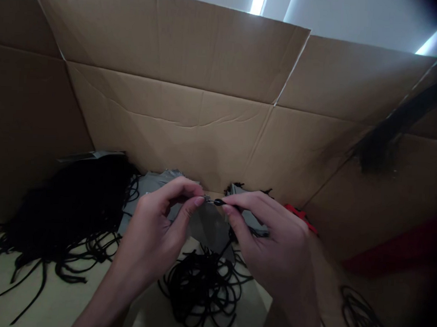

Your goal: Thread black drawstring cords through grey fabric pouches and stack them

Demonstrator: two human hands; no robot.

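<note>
In the head view my left hand (158, 228) pinches a small metal clip (208, 200) between thumb and forefinger. Facing it, my right hand (276, 239) pinches a black cord (219, 202) close to its end, which meets the clip between my fingertips. Whether the two are hooked together is too small to tell. Below my hands lies a heap of looped black cords (205, 285). Grey flat pieces (210, 227) show behind and beneath my fingers, partly hidden by them.
A large pile of black cords (81, 200) lies at the left, loose ends spreading over the pale surface. Upright cardboard walls (177, 103) stand at the back and sides. A red object (300, 215) is behind my right hand, and coiled dark cord (364, 317) lies lower right.
</note>
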